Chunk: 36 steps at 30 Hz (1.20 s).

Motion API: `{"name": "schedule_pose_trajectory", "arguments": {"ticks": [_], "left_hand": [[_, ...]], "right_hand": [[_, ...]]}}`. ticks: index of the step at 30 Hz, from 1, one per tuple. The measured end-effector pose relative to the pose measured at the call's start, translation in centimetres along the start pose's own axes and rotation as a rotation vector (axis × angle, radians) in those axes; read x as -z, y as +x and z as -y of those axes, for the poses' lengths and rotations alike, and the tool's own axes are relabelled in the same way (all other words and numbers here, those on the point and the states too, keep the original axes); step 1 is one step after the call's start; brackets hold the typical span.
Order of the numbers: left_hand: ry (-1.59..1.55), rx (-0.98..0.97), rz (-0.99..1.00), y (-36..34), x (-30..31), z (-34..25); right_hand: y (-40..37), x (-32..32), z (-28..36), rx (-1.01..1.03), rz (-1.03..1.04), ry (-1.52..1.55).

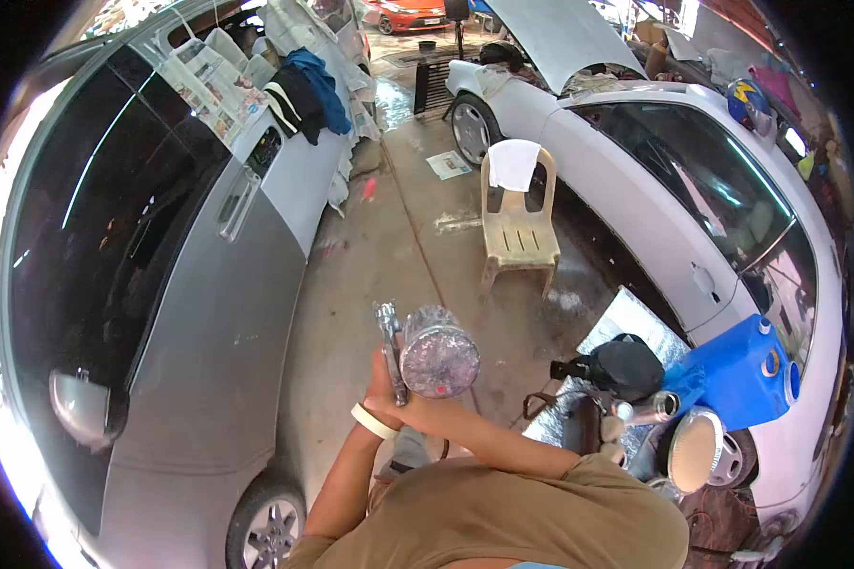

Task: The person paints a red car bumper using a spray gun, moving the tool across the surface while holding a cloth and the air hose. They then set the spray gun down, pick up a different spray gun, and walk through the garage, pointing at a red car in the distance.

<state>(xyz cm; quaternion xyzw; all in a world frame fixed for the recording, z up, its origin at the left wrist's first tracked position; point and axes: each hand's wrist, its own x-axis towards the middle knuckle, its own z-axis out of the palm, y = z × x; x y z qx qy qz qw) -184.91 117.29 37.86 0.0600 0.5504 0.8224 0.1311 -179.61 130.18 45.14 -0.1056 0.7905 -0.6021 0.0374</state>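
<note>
A paint spray gun with a large, paint-speckled cup is held out in front of my body, above the concrete floor. My left hand, with a pale band at the wrist, is closed around the gun's body. Coming across from the right, my right hand meets it at the gun's lower end and appears closed there too. Most fingers of both hands are hidden behind the gun and each other. The metal nozzle end points away from me.
A grey van stands close on the left, partly masked with newspaper. To the right is a white car with its hood raised. A plastic chair stands ahead. A blue jerrycan and a black bag-like item lie at right.
</note>
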Motion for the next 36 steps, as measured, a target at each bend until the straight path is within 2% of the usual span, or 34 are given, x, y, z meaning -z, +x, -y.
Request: {"name": "schedule_pose_trajectory", "arguments": {"ticks": [3, 5, 6, 7, 9, 10, 13, 14, 16, 19, 21, 22, 25, 27, 29, 31, 34, 35, 36], "left_hand": [[-0.225, 0.071, -0.036, 5.4, 5.0, -2.5], [-0.4, 0.117, -0.039, 8.8, 6.7, -7.3], [-0.244, 0.049, -0.012, 11.2, 9.5, -9.0], [-0.089, -0.022, 0.005, 13.5, 12.2, -10.8], [0.713, -0.388, 0.065, 17.1, 18.1, -10.5], [0.525, -0.242, -0.043, 18.5, 18.5, -11.8], [0.522, -0.068, -0.067, 23.3, 24.1, -12.7], [0.618, -0.05, -0.139, 24.7, 25.7, -12.6], [0.603, -0.003, -0.177, 27.2, 27.5, -13.3], [0.631, 0.101, -0.231, 31.8, 31.2, -11.9], [0.615, 0.237, -0.241, 34.8, 31.3, -12.6], [0.789, 0.02, -0.189, 37.4, 38.1, -6.4], [0.835, 0.259, -0.29, 41.9, 41.6, -1.6], [0.826, 0.502, -0.49, 43.8, 39.1, -1.2], [0.836, 0.499, -0.517, 45.9, 39.7, 1.9], [0.841, 0.646, -0.568, 48.6, 37.6, 2.8], [0.84, 0.812, -0.577, 51.8, 34.5, 4.1], [0.831, 0.84, -0.566, 52.7, 33.5, 4.6], [0.831, 0.833, -0.563, 54.3, 32.8, 2.4]], "right_hand": [[7.7, 0.4, 3.5, -0.191, 0.271, 0.14], [12.8, -1.2, 2.9, -0.148, 0.257, 0.164], [15.2, -2.1, 1.9, -0.13, 0.253, 0.176], [19.5, -3.4, 0.8, 0.012, 0.183, 0.086], [22.7, -3.9, -2.5, 0.276, 0.068, -0.098], [23.5, -3.9, -4.5, 0.114, 0.033, -0.07], [23.5, -2.7, -13.2, -0.332, -0.026, -0.071], [22.7, -1.5, -17.5, -0.459, -0.013, -0.125], [18.7, 0.0, -32.5, -0.625, 0.003, -0.318], [10.7, 3.7, -42.3, -0.941, 0.289, -0.62], [9.2, 5.5, -45.1, -1.057, 0.429, -0.639], [9.2, 6.4, -46.1, -1.085, 0.464, -0.615], [11.9, 9.4, -49.4, -1.118, 0.484, -0.547], [15.8, 12.4, -51.9, -1.089, 0.469, -0.525], [20.8, 14.9, -55.4, -1.008, 0.442, -0.532], [27.2, 17.4, -61.0, -0.804, 0.369, -0.588], [46.1, 25.3, -53.8, -0.914, 0.356, -0.578], [51.7, 27.4, -51.9, -0.902, 0.307, -0.56], [56.8, 29.2, -49.7, -0.865, 0.246, -0.54]]}}
